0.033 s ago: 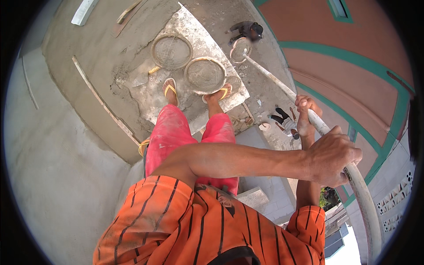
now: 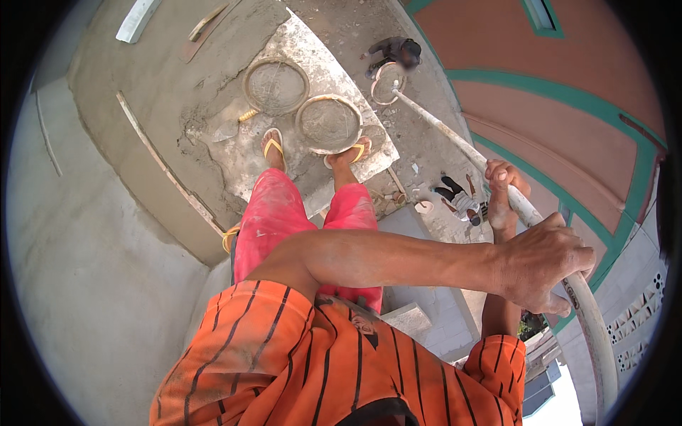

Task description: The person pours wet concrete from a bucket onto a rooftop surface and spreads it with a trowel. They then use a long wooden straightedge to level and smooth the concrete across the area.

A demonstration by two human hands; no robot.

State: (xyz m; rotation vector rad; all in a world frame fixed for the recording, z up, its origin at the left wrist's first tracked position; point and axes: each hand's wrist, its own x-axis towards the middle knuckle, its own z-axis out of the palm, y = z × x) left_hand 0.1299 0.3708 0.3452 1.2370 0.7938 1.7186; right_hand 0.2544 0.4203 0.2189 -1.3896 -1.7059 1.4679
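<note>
Both my hands grip a long whitish pole (image 2: 451,133) that slants from the lower right up to the top centre. My left hand (image 2: 547,261), its arm crossing in front of my body, is wrapped round the lower part. Higher on the pole, my right hand (image 2: 506,186) is closed round it, fingers curled. The pole's far end lies over a round pan (image 2: 374,90) on the lower ground; whether they are joined I cannot tell. A crouching person (image 2: 394,54) is beside that pan.
Two round pans of wet mortar, one at the left (image 2: 246,84) and one nearer (image 2: 329,150), are by my sandalled feet on a pale slab (image 2: 302,46). A trowel (image 2: 248,115) lies left of them. Another person (image 2: 465,202) is below. A pink-and-green wall (image 2: 554,142) rises right.
My two hands and the pole's part between them have shifted slightly right and toward me. The pan at the far end stays in nearly the same spot.
</note>
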